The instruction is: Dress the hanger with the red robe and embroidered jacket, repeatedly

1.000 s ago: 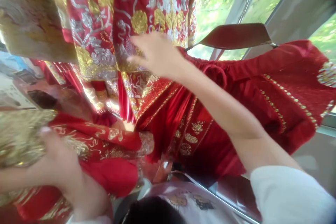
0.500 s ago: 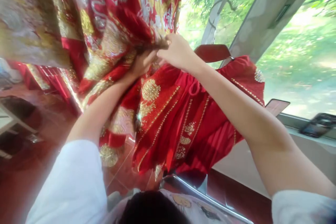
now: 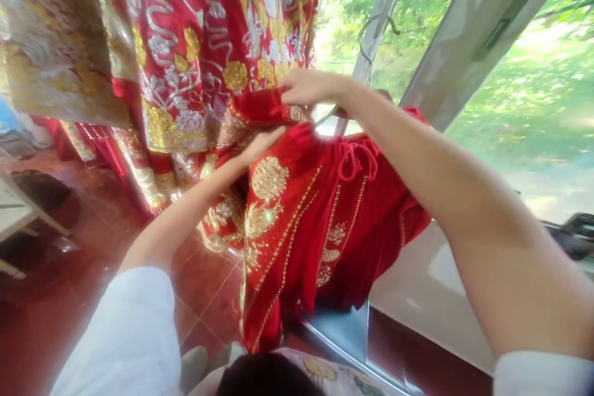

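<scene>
A red skirt (image 3: 320,223) with gold bead lines and a drawstring waist hangs in front of me. My right hand (image 3: 309,86) is closed on its red waistband at the top. My left hand (image 3: 260,143) reaches up just below, fingers pressed into the cloth next to a round gold emblem; its fingertips are hidden in the folds. Behind and to the left hangs a red jacket (image 3: 208,43) thick with gold and silver embroidery, touching the skirt's top edge.
A window (image 3: 510,93) with a grey frame (image 3: 468,31) and green trees outside fills the right. A metal hanger hook (image 3: 375,31) shows beside the frame. A dark object (image 3: 573,236) lies on the sill. Red tiled floor (image 3: 204,297) lies below; white furniture (image 3: 18,216) stands at left.
My left hand rose from the gold-and-red cloth at lower left to the skirt's waist. The skirt has gathered in narrower and hangs lower; the chair back behind it is hidden.
</scene>
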`<action>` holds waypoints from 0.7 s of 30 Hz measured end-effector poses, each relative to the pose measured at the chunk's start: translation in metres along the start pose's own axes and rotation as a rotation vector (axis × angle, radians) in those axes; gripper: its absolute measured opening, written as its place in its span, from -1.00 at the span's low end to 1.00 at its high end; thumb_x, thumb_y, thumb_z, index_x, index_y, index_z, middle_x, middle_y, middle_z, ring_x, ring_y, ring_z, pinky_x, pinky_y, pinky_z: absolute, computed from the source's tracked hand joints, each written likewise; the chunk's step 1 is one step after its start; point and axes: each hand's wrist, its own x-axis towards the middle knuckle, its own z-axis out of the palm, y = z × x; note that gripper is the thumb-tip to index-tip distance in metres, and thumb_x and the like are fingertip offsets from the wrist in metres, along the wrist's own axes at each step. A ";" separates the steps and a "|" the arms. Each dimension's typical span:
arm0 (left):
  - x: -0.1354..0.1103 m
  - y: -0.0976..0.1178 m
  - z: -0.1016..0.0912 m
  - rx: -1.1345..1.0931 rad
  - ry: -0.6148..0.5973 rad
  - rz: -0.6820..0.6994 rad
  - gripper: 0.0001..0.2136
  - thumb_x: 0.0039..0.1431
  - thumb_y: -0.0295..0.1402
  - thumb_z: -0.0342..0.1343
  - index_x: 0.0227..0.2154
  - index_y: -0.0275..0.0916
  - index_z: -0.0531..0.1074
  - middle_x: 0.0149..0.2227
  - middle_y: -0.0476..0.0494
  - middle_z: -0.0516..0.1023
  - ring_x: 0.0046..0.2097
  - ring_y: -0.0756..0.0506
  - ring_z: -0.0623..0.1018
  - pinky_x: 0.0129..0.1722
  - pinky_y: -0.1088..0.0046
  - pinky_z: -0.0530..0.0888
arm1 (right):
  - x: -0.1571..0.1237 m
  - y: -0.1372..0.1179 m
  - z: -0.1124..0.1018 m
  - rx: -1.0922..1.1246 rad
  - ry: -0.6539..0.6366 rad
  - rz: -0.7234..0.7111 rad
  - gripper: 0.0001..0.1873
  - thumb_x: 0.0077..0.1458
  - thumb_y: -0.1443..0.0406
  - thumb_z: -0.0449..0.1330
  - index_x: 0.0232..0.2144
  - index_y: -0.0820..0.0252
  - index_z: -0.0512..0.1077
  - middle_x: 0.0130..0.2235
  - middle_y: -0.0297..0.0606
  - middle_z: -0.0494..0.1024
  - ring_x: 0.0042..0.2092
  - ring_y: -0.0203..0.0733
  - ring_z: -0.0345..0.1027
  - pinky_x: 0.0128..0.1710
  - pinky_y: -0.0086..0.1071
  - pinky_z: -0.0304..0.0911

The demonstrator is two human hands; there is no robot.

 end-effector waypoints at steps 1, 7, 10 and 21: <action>-0.001 0.000 -0.005 0.014 -0.047 0.030 -0.65 -0.12 -0.16 0.36 -0.37 -0.28 0.43 -0.41 0.00 0.44 -0.36 -0.03 0.46 -0.32 0.43 0.42 | -0.001 -0.003 0.003 -0.039 0.008 0.035 -0.83 -0.04 0.43 0.18 -0.62 0.23 0.31 -0.50 -0.21 0.41 -0.26 -0.10 0.39 -0.19 -0.24 0.28; -0.022 0.006 -0.039 -0.022 0.291 0.040 -0.62 -0.08 -0.19 0.27 -0.64 -0.21 0.15 -0.61 0.09 0.20 -0.54 0.07 0.19 -0.52 0.50 0.16 | -0.003 -0.001 0.013 -0.056 0.345 0.111 -0.85 0.08 0.44 0.02 -0.52 0.22 0.26 -0.36 -0.11 0.45 -0.18 -0.09 0.37 -0.11 -0.22 0.23; -0.028 0.032 -0.063 0.036 0.493 0.061 -0.63 -0.11 -0.36 0.27 -0.67 -0.22 0.10 -0.63 0.11 0.12 -0.56 0.09 0.10 -0.56 0.49 0.08 | 0.000 0.001 0.017 -0.071 0.430 0.154 -0.89 0.05 0.47 0.05 -0.46 0.22 0.30 -0.30 -0.04 0.48 -0.18 0.02 0.38 -0.15 -0.13 0.26; -0.018 0.074 0.025 0.029 0.316 0.148 -0.75 -0.17 -0.69 0.01 -0.65 -0.22 0.12 -0.64 0.10 0.14 -0.57 0.07 0.15 -0.54 0.48 0.11 | -0.005 -0.017 0.022 -0.289 0.339 0.318 -0.65 0.25 0.47 -0.12 -0.03 0.42 0.35 -0.02 0.15 0.45 0.04 0.10 0.38 -0.07 -0.10 0.31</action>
